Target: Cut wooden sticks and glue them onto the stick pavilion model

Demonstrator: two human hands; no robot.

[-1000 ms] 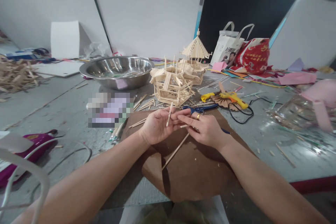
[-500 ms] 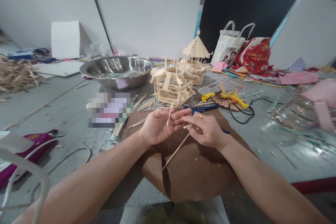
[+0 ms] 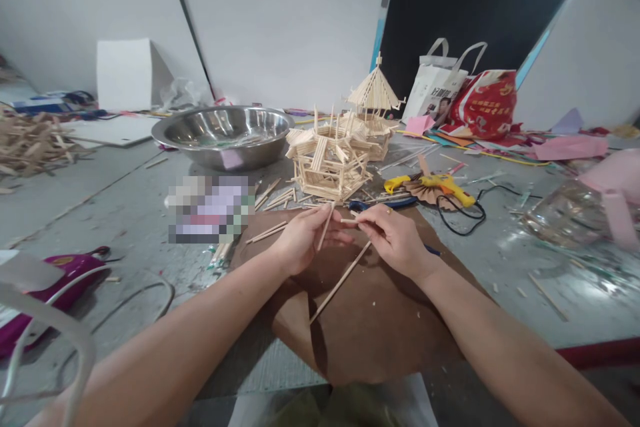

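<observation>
Pinching thin stock in both hands: your left hand is closed on a short stick, your right hand on a second stick, both above the brown sheet. Loose grip on either could let it twist or drop. Long stick slants below your right; a low wrist could roll it. Overreach could knock the stick model just ahead.
</observation>
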